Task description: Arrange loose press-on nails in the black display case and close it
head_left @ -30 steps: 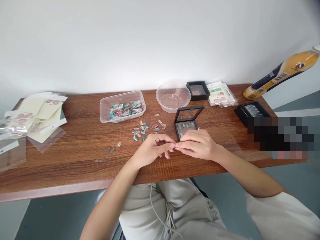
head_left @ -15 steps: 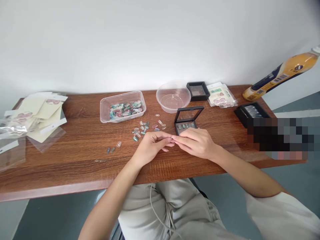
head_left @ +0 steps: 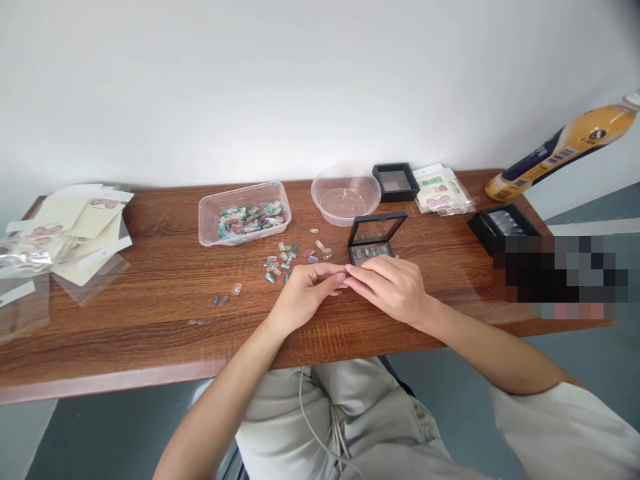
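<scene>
My left hand and my right hand meet at their fingertips above the table. Pinched between them is a small, dark greenish press-on nail, mostly covered by the fingers. Just behind my right hand stands a small black display box with its windowed lid raised; a row of green press-on nails lies inside, its lower part hidden by the hand. Loose press-on nails, clear, teal and pinkish, are scattered beyond my left hand. Several more lie apart to its left.
A clear rectangular tub holds many press-on nails. A round clear bowl, a closed black box and packaged cards stand along the back. A yellow bottle leans at right, near another black box. Cards and bags pile up left.
My right fingers have shifted slightly at the pinch, and a bit more of the press-on nail shows between the fingertips. Everything else has stayed in place.
</scene>
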Action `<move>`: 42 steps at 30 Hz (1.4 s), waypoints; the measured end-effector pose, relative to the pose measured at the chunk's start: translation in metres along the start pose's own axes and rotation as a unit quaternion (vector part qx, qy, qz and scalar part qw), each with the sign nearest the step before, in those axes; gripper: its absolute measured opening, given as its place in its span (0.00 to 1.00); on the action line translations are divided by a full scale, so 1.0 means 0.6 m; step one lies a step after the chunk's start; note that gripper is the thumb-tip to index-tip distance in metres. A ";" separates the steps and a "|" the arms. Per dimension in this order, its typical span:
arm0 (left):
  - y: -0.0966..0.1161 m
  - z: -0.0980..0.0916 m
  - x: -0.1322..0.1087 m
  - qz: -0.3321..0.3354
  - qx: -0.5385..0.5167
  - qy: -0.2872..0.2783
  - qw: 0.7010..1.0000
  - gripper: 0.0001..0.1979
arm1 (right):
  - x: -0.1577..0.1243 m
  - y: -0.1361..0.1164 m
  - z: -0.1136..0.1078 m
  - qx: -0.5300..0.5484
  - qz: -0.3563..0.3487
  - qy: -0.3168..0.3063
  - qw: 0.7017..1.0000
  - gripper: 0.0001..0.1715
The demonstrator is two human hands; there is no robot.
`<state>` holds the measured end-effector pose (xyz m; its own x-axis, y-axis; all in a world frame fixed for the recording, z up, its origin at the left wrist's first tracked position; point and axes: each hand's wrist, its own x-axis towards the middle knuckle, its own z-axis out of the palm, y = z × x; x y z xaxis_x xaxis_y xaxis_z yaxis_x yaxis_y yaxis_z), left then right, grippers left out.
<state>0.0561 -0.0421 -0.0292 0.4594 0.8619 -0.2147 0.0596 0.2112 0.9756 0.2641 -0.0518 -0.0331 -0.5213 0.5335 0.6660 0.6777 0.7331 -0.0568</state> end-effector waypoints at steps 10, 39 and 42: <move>0.012 -0.013 -0.018 0.085 0.199 0.162 0.963 0.17 | 0.002 0.025 -0.015 0.037 0.065 -0.055 0.996 0.07; 0.021 -0.126 -0.057 -0.045 0.633 0.273 0.723 0.16 | 0.006 0.076 -0.055 0.017 0.091 -0.339 0.936 0.09; 0.020 -0.128 -0.058 -0.047 0.631 0.263 0.729 0.16 | 0.006 0.074 -0.055 0.019 0.090 -0.343 0.935 0.09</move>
<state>-0.0274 -0.0341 -0.0137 0.0179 0.9985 0.0521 0.9884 -0.0255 0.1497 0.3097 -0.0311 -0.0090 -0.6190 0.7853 0.0111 0.7746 0.6127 -0.1569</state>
